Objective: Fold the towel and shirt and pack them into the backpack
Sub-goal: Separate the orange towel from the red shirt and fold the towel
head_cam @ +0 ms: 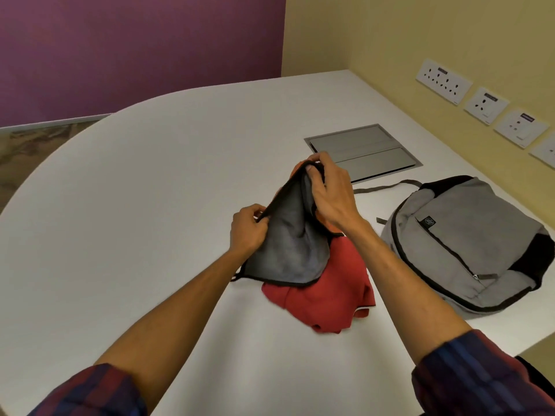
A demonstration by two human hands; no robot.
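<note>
A grey towel (292, 244) with a black hem and an orange underside hangs lifted above the white table (150, 205). My left hand (247, 231) pinches its black edge on the left. My right hand (332, 195) grips the towel's top corner, higher and further back. The towel's lower edge rests on a crumpled red shirt (327, 295) lying on the table under it. A grey backpack (468, 244) with black trim lies flat to the right, its main zip appearing shut.
A grey metal cable hatch (363, 151) is set into the table behind the towel. Wall sockets (443, 81) line the yellow wall at the right. The table's curved edge runs along the left, with carpet beyond.
</note>
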